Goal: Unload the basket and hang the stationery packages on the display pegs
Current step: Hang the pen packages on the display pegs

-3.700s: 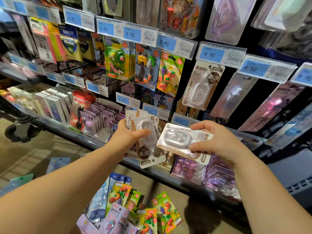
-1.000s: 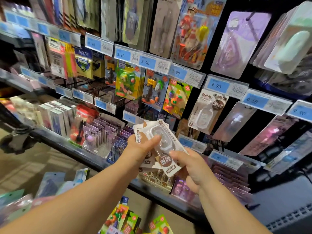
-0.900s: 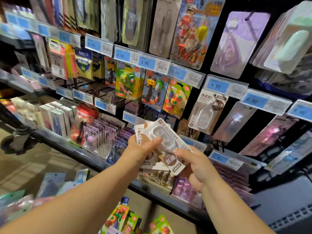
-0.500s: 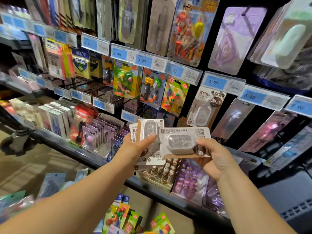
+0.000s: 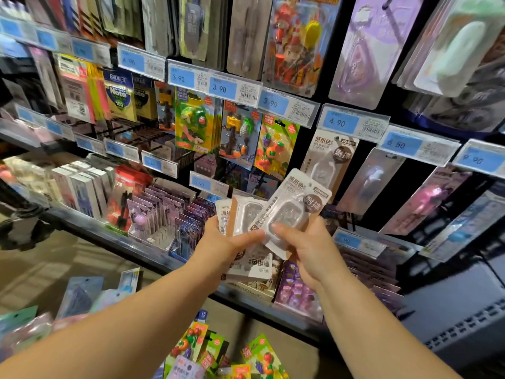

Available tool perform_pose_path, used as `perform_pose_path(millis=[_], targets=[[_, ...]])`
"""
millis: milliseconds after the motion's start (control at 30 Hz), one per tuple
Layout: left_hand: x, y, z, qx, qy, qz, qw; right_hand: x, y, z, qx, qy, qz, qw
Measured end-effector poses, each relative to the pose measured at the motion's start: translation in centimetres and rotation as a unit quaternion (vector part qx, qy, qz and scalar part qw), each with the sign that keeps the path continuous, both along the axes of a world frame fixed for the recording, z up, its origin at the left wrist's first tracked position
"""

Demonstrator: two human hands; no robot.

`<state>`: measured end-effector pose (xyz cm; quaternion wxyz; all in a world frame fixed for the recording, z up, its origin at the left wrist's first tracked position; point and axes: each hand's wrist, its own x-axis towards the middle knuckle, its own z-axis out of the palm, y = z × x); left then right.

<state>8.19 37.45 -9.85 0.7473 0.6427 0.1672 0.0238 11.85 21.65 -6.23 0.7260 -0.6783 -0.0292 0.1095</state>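
Eraser packs (image 5: 261, 356) in green and yellow card lie loose at the bottom of the view, closest to the person, overlapping one another at mixed angles; what carries them cannot be made out.

Above them both forearms reach forward and meet in front of the shelf's front edge (image 5: 109, 233). The left hand (image 5: 218, 247) grips a small stack of white blister packs (image 5: 247, 217), thumb laid across the front and fingers behind. The stack's long axis is close to upright, and the print on its lowest card reads upside down, so that pack's header end points down.

Touching the stack on its right side, the right hand (image 5: 306, 247) pinches a single white pack (image 5: 291, 212) by its lower end, thumb pressed on the clear blister. This pack is tilted: its long axis runs from lower left to upper right, with the printed header end uppermost and pointing up and to the right.

Just beyond that header end, a matching pack (image 5: 329, 160) hangs upright on the display wall under a blue price tag (image 5: 338, 122) marked 4.90. The held pack overlaps its lower part in the view; whether they touch cannot be told. To its left hang colourful fruit eraser cards (image 5: 276, 149), also upright.
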Motion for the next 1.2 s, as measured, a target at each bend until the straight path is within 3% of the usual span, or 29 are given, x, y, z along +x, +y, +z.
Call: perform_pose_path(millis=[267, 533, 1200], targets=[[0.2, 0.9, -0.1, -0.043, -0.015, 0.026, 0.999, 2.4, -2.4, 0.5, -0.012, -0.095, -0.116, 0.989], [0.7, 1.1, 0.3, -0.061, -0.033, 0.023, 0.997, 4.7, -4.2, 1.3, -0.026, -0.173, -0.147, 0.974], [0.9, 1.1, 0.5, -0.089, -0.039, 0.016, 0.995, 6.9, -1.6, 1.6, -0.001, -0.184, -0.201, 0.962]])
